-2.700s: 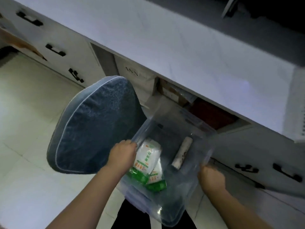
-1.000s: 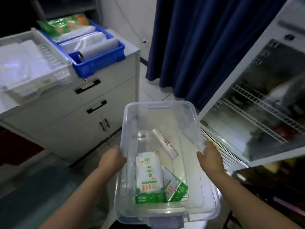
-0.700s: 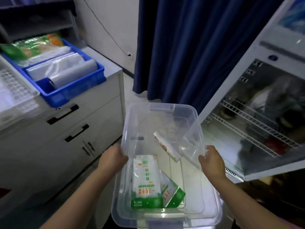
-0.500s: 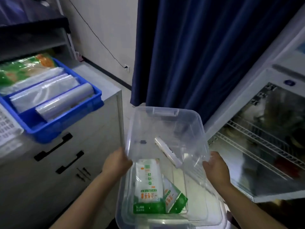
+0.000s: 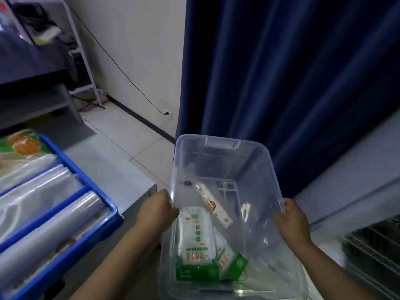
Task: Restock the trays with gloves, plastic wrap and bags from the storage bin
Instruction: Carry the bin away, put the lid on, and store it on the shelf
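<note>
clear plastic storage bin (image 5: 263,169), lid off, carried in the air. left hand (image 5: 159,211) grips its left long rim, right hand (image 5: 293,224) grips the right rim. at the near end of the bin floor a flat white-and-green packet (image 5: 195,239) lies lengthwise by the left wall. a second similar packet (image 5: 229,260) is just right of it, angled, partly tucked under. a slim white box (image 5: 213,205) lies diagonally mid-floor, its far end toward the left wall. blue tray (image 5: 86,187) sits left of the bin, apart from it, split by a divider. near compartment holds a clear film roll (image 5: 49,230), next one clear bags (image 5: 32,191), and a green-orange pack (image 5: 21,141) is at the far end.
</note>
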